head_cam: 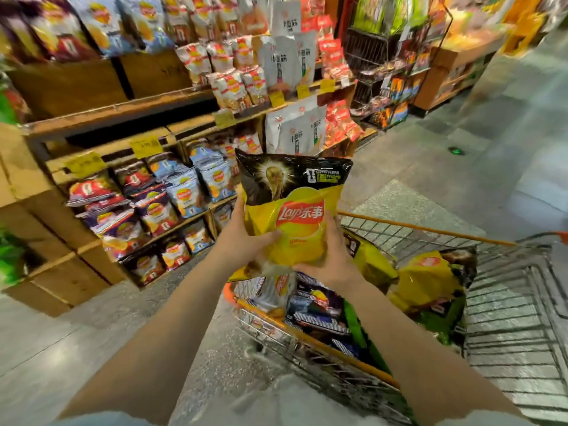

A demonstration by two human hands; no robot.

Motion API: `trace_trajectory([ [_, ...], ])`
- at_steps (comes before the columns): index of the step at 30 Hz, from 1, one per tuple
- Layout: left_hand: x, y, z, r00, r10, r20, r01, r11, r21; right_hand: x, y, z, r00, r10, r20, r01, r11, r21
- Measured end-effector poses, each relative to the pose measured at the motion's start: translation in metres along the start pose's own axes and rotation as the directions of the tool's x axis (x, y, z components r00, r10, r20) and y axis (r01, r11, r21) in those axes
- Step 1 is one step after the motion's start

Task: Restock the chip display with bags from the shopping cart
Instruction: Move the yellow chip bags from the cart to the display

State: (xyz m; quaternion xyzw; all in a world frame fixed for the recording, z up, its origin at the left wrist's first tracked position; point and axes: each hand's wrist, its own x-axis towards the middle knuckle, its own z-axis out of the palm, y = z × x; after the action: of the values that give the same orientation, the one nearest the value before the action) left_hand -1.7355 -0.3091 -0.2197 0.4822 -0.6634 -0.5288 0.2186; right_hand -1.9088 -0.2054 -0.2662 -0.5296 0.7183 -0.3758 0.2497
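**Yellow bag held over the cart**

Head view: both hands hold one yellow bag [293,207] upright above the near end of the cart [430,230]. The left hand [246,241] grips the bag's lower left side, fingers curled round the front. The right hand [330,256] cups its lower right corner, thumb on the front and fingers wrapped under. The bag has a black top panel and a red logo, and it faces the camera.

Below, the cart holds more bags: a second yellow one [427,279] to the right, dark blue ones [316,305] under the hands, and a green one [356,330] beside them.

To the left stands the wooden display [101,113], its shelves filled with blue, red and purple chip bags [184,192]. White packets [301,130] sit further along. The floor [461,167] is grey.
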Motion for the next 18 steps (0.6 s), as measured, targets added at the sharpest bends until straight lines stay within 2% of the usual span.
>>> trace_trajectory([
  [5, -0.025, -0.012, -0.075, 0.997, 0.004, -0.075, -0.002, 1.0, 0.031, 0.004, -0.053, 0.05, 0.993, -0.02, 0.118, 0.008, 0.995, 0.104],
  [10, -0.057, -0.03, -0.145, 0.984, 0.053, -0.172, -0.035, 0.994, 0.103, 0.007, -0.11, 0.102, 0.989, -0.064, 0.131, 0.038, 0.98, 0.194],
  [14, -0.085, -0.052, -0.193, 0.96, 0.138, -0.245, -0.137, 0.99, 0.02, 0.011, -0.148, 0.147, 0.986, -0.11, 0.125, 0.077, 0.967, 0.242],
  [18, -0.11, -0.082, -0.233, 0.935, 0.183, -0.305, -0.186, 0.982, 0.019, 0.017, -0.184, 0.19, 0.964, -0.202, 0.172, 0.154, 0.954, 0.255],
])
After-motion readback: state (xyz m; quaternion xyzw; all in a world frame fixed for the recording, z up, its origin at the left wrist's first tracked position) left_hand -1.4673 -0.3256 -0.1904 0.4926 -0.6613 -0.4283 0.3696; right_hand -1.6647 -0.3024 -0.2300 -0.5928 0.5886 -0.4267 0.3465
